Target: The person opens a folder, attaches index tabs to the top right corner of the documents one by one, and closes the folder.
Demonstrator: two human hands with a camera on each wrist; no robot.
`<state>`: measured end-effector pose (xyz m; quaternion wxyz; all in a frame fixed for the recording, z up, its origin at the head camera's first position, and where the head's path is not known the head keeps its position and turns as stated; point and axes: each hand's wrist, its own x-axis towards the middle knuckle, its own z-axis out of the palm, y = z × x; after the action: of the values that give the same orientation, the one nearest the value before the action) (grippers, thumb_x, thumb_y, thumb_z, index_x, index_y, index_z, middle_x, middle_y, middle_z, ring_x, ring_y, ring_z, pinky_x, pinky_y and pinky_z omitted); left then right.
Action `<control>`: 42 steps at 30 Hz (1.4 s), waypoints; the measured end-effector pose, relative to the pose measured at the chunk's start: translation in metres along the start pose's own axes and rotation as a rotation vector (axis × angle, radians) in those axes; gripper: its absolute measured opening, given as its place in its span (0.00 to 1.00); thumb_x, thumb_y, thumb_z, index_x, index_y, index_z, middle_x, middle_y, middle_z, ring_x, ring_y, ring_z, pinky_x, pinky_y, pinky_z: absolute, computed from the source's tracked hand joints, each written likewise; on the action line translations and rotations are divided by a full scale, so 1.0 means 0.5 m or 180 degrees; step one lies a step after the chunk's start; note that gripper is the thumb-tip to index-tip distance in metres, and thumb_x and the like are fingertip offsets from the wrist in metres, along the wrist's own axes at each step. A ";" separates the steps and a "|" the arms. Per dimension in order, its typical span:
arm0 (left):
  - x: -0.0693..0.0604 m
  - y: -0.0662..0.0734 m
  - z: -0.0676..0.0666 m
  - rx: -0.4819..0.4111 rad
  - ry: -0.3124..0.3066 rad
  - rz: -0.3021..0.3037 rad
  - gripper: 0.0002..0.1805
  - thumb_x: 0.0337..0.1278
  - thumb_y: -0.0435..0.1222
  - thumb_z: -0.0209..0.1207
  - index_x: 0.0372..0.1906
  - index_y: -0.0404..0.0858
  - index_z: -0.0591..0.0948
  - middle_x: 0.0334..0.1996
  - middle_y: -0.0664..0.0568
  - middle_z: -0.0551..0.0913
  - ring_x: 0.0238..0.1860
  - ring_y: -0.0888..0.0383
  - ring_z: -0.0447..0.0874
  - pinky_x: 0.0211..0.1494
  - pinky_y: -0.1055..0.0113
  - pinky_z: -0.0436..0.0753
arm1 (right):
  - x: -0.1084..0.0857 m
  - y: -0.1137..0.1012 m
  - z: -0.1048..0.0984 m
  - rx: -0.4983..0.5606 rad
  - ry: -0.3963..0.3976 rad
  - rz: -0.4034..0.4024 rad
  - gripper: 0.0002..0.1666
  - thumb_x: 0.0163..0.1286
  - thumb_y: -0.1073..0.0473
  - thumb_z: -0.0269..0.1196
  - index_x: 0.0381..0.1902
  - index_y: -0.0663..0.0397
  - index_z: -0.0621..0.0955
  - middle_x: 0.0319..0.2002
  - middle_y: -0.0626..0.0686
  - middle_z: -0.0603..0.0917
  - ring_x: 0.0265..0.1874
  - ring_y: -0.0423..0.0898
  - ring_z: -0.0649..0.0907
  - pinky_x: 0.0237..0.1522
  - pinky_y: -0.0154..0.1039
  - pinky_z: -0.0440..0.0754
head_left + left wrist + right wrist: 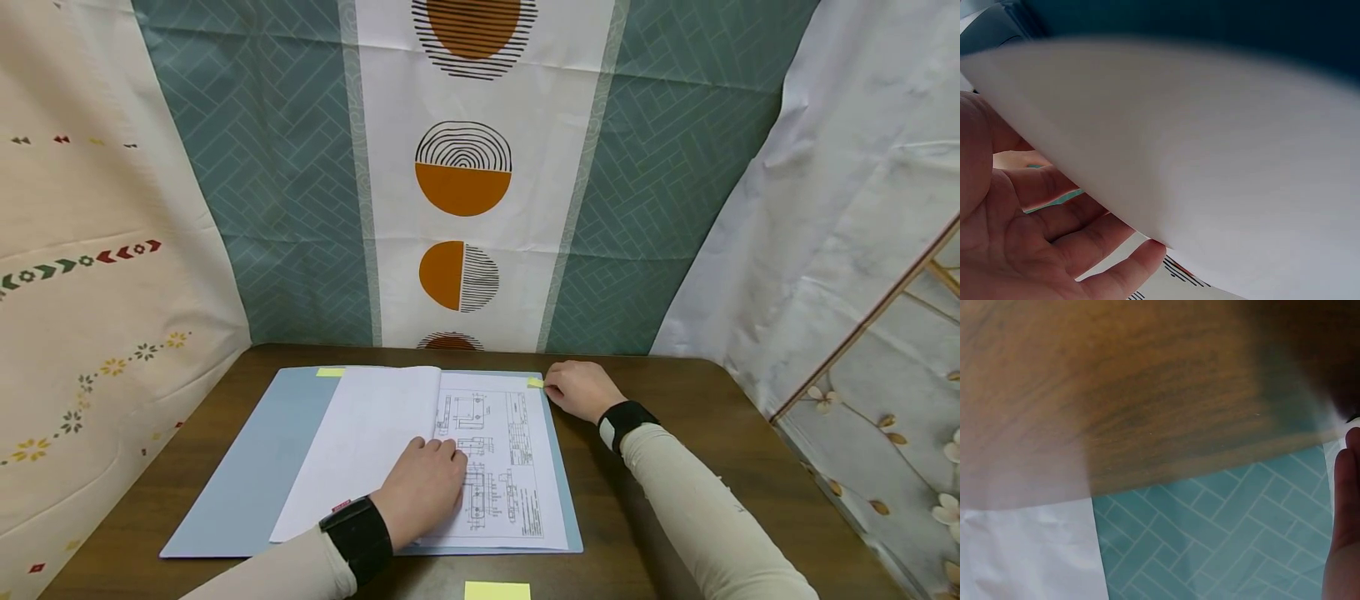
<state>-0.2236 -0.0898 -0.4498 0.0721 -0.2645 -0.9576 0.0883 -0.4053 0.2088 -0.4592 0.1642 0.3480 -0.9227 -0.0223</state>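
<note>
A light-blue folder (238, 467) lies spread on the table with white sheets in it. Its left sheet (360, 442) is blank on the side facing up, while the right sheet (540, 508) carries printed technical drawings. My left hand (426, 487) rests across the inner fold, fingers loosely bent over the drawing sheet. In the left wrist view, a curved page (1210, 156) bulges beside that palm and its fingers (1125, 269). At the sheet's top right corner, my right hand (583, 390) pinches a yellow sticky tab (535, 382); its fingertips are partly hidden.
Another yellow tab (330, 372) marks the folder's upper left edge. A yellow sticky note (497, 591) lies at the near edge of the brown wooden table (697, 417). Patterned cloths (300, 167) hang behind the table and along both sides.
</note>
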 end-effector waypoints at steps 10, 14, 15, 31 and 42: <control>0.003 -0.007 -0.008 -0.0036 -0.0083 0.0044 0.22 0.72 0.48 0.70 0.58 0.36 0.90 0.48 0.44 0.90 0.50 0.47 0.90 0.58 0.47 0.85 | 0.000 0.001 0.003 0.0090 -0.0065 0.0063 0.04 0.74 0.58 0.76 0.44 0.49 0.94 0.44 0.48 0.91 0.42 0.46 0.89 0.53 0.45 0.89; 0.015 -0.017 -0.025 -0.0097 -0.0201 0.0108 0.18 0.70 0.47 0.71 0.53 0.38 0.91 0.44 0.46 0.90 0.45 0.49 0.89 0.56 0.49 0.86 | -0.001 0.003 0.003 0.0116 -0.0073 0.0088 0.04 0.74 0.59 0.77 0.44 0.49 0.94 0.44 0.48 0.91 0.42 0.46 0.89 0.53 0.45 0.89; 0.021 -0.021 -0.031 -0.0115 -0.0247 0.0119 0.17 0.70 0.46 0.72 0.52 0.39 0.91 0.43 0.47 0.90 0.43 0.50 0.89 0.55 0.49 0.86 | -0.001 0.004 0.003 0.0112 -0.0065 0.0081 0.04 0.73 0.59 0.77 0.44 0.49 0.94 0.44 0.48 0.91 0.42 0.46 0.89 0.53 0.45 0.89; 0.179 -0.005 -0.069 0.0213 -0.0364 0.0579 0.29 0.81 0.47 0.64 0.78 0.43 0.78 0.77 0.52 0.78 0.78 0.52 0.74 0.77 0.54 0.75 | 0.007 0.001 0.001 0.0131 -0.0119 -0.0042 0.03 0.74 0.60 0.76 0.43 0.49 0.94 0.47 0.48 0.91 0.44 0.46 0.90 0.54 0.45 0.89; 0.288 0.020 -0.014 0.0306 -0.0294 0.0604 0.35 0.85 0.55 0.55 0.85 0.43 0.70 0.83 0.52 0.69 0.83 0.50 0.66 0.82 0.51 0.68 | 0.009 0.004 0.001 0.0146 -0.0125 -0.0072 0.03 0.73 0.61 0.76 0.44 0.52 0.94 0.47 0.49 0.92 0.45 0.47 0.91 0.55 0.45 0.89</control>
<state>-0.3397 -0.0057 -0.4319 0.0318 -0.3458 -0.9252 0.1526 -0.4099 0.2076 -0.4581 0.1378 0.3615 -0.9221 -0.0098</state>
